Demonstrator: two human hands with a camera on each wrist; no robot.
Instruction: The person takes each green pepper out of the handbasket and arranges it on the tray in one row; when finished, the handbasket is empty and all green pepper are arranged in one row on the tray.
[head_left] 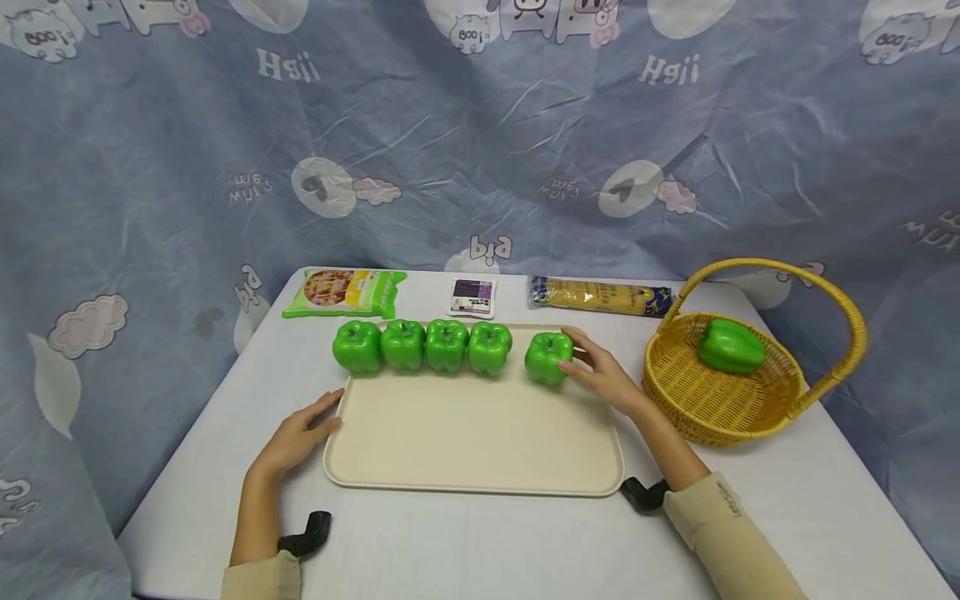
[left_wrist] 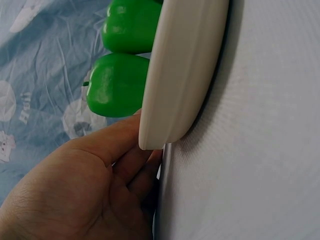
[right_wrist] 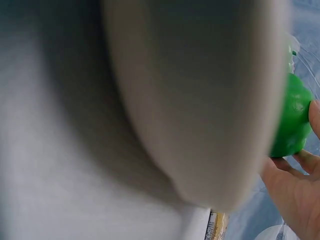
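Observation:
Several green bell peppers form a row along the back left of a cream tray. To their right, my right hand grips another green bell pepper, thumb on the near side and fingers around the far side. A gap separates this pepper from the row. In the right wrist view the blurred tray rim hides part of the held pepper. My left hand rests at the tray's left edge, its fingers fairly straight and touching the rim.
A yellow wicker basket with a tall handle stands right of the tray, with one green bell pepper inside. Behind the tray lie a green food packet, a small white-and-purple packet and a long yellow pasta packet.

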